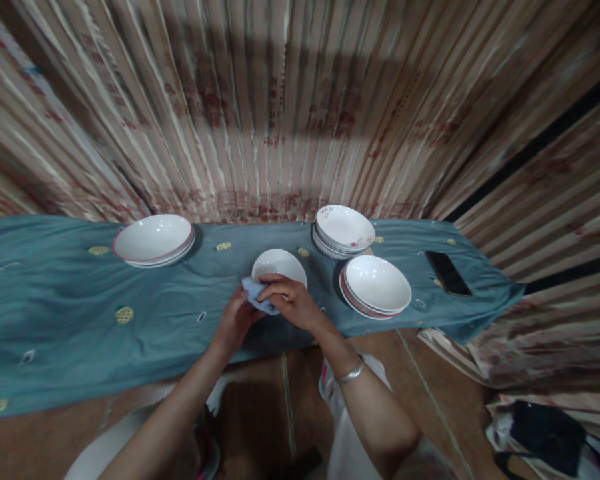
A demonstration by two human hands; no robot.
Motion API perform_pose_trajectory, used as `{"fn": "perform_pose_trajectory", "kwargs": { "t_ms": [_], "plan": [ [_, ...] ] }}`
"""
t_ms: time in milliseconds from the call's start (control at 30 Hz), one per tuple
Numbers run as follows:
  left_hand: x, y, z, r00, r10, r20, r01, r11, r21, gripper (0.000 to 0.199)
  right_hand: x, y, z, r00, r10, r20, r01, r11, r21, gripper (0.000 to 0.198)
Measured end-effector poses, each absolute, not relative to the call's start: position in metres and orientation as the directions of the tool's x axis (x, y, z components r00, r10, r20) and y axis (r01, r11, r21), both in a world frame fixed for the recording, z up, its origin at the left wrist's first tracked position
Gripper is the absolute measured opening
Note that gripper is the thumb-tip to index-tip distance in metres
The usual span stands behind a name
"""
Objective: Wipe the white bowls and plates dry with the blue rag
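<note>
A light blue cloth (pixel 257 295) is bunched between my two hands, just in front of a small white bowl (pixel 281 260). My left hand (pixel 236 319) closes on the cloth's left side, its fingertips partly covered. From the right, my right hand (pixel 291 299) reaches over the bowl's near rim, fingers bent and gripping the cloth. Hands and cloth hide the near part of the bowl, so I cannot tell whether the cloth touches it.
Stacked white bowls with red rims (pixel 153 239) stand at the left. Right of centre are a stack of flower-patterned dishes (pixel 345 227) and another bowl stack (pixel 377 285). A black phone (pixel 449 273) lies farther right on the green tablecloth (pixel 165 333). A pleated curtain (pixel 280 120) hangs behind.
</note>
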State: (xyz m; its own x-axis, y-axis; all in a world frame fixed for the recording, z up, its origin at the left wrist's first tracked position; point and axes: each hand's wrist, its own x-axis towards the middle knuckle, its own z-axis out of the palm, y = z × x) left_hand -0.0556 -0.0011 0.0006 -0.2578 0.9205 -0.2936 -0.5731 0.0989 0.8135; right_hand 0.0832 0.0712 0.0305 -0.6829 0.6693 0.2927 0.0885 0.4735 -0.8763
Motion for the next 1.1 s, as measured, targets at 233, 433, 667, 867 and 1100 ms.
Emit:
{"fn": "perform_pose_trajectory", "kwargs": {
  "t_ms": [233,433,667,867,1100],
  "plan": [
    [-0.054,-0.001,0.004,-0.244,0.926,-0.287,-0.573,0.101,0.814,0.061,0.091,0.072,0.035,-0.729,0.655,0.199,0.154,0.439,-0.885,0.027],
    [-0.055,0.0,0.001,-0.269,0.921,-0.283,-0.512,0.112,0.851,0.059,0.095,0.072,0.03,-0.791,0.595,0.142,0.235,0.51,-0.827,0.027],
    [-0.053,-0.002,0.007,-0.29,0.907,-0.304,-0.501,0.127,0.856,0.057,0.109,0.076,0.028,-0.797,0.602,0.051,0.463,0.663,-0.589,0.026],
    [-0.053,0.0,0.007,-0.302,0.903,-0.306,-0.5,0.124,0.857,0.06,0.115,0.075,0.027,-0.658,0.743,0.12,0.659,0.646,-0.385,0.025],
    [-0.053,0.001,0.004,-0.31,0.904,-0.295,-0.468,0.125,0.875,0.062,0.11,0.085,0.016,-0.522,0.799,0.299,0.714,0.601,-0.358,0.031]
  ]
}}
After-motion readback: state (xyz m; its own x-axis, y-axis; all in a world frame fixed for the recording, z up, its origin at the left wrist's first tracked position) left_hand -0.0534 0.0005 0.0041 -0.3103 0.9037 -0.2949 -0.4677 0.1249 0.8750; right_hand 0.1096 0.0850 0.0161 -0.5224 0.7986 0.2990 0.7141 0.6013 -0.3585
